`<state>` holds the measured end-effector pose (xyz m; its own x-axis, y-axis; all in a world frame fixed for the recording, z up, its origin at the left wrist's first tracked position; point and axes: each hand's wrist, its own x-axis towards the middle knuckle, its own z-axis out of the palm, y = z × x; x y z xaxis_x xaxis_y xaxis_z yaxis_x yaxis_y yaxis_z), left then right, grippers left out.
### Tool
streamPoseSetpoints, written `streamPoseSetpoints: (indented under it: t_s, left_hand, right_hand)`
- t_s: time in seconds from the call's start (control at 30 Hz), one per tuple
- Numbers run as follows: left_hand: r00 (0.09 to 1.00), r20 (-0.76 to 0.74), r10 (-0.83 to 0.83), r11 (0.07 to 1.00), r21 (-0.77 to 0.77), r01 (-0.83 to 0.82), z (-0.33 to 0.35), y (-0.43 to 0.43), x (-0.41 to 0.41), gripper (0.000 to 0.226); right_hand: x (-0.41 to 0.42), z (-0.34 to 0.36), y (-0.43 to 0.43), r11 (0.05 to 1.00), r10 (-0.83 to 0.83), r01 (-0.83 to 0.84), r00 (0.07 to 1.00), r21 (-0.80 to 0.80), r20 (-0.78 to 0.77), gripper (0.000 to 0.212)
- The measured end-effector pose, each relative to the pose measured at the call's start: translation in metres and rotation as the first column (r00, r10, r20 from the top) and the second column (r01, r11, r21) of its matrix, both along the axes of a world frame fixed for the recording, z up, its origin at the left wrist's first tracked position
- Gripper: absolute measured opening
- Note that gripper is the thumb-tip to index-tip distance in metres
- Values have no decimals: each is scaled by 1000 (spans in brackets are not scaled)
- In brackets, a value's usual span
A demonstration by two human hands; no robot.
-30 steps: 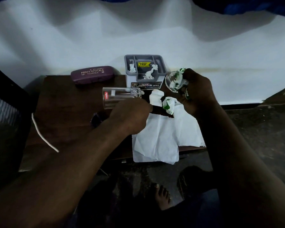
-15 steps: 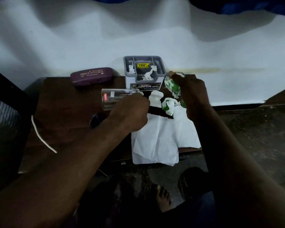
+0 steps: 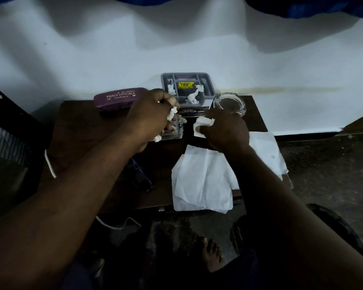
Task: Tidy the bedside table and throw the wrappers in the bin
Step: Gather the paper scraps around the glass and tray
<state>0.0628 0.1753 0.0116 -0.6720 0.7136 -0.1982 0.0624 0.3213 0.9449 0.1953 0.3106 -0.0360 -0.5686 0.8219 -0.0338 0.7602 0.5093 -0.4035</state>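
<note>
Spectacle case (image 3: 118,98): one, purple, upper left of table (image 3: 82,126).
Left hand (image 3: 153,120): curled round one crumpled wrapper (image 3: 172,113), over one tumbler (image 3: 175,131).
Grey tray (image 3: 208,86): one, upper centre, two white scraps (image 3: 195,95) inside.
Right hand (image 3: 224,130): pinching one white wrapper (image 3: 201,124), frame centre.
Glass bowl (image 3: 228,103): one, right of tray.
Paper sheets (image 3: 203,178): two, lower right.

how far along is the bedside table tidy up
Seemingly midway. Done: white scraps lie in the grey box, and the glass bowl stands empty. In hand: the left hand grips a crumpled tissue at the tumbler; the right hand pinches a white wad. Left: both wads, the paper sheets, the tumbler and the spectacle case are still out on the table.
</note>
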Motion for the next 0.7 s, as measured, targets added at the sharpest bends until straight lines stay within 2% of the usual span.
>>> streamPoseSetpoints:
  t_s: [0.1,0.2,0.33,0.4,0.47,0.53,0.6,0.7]
  left_hand:
    - [1000,4,19,1000,6,-19,0,1,-1,21]
    - [998,44,41,999,23,-42,0,0,-3,22]
    - [997,16,73,996,45,-73,2,2,-3,51]
    - [998,16,54,998,42,-55,2,2,-2,53]
    - [999,39,-15,1000,23,14,0,2,4,49]
    - [995,55,-79,997,22,78,-1,3,13,47]
    - [991,30,-131,991,24,130,-7,7,20,43]
    - [966,-159,-205,979,-51,199,-23,15,26,23]
  right_hand:
    - [-4,-4,-6,998,-23,18,997,59,79,43]
    - [-5,-7,-7,997,-45,42,998,69,41,29]
    - [-7,4,3,996,-85,83,974,-18,-209,14]
    - [-8,17,9,989,-142,120,919,-82,-367,11]
    - [-7,27,14,970,-234,165,833,-179,-502,26]
    - [-2,31,19,945,-314,200,776,-258,-547,36]
    - [5,29,24,933,-346,231,779,-274,-523,29]
    - [14,23,30,929,-362,262,787,-261,-500,17]
